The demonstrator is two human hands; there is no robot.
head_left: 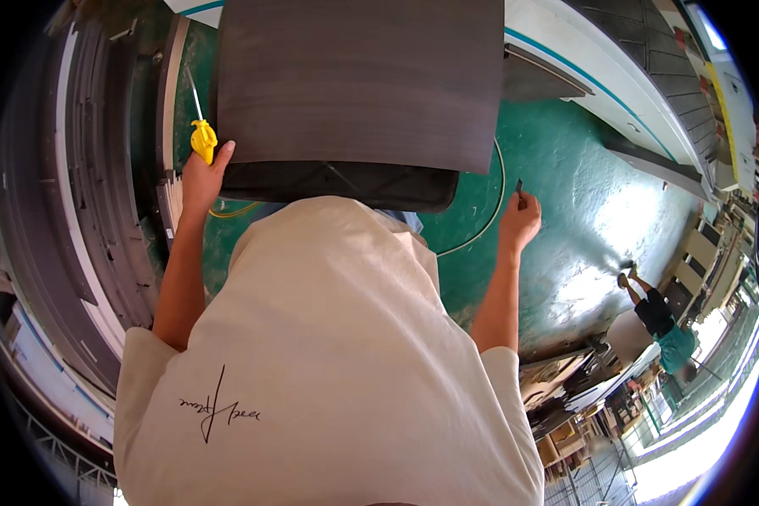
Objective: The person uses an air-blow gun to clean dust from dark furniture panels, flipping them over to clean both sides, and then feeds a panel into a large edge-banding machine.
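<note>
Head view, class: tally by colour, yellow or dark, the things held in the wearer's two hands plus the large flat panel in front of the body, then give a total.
Yellow: 1 (the yellow tool in the left hand)
Dark: 2 (the small dark object in the right hand; the flat panel)
Total: 3

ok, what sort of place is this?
Probably a panel or furniture workshop: dark boards along the left, a large brown panel in front, and a yellow tool in the left hand.

Yellow tool (203, 141), blowgun perhaps, in left hand (201, 180)
</note>
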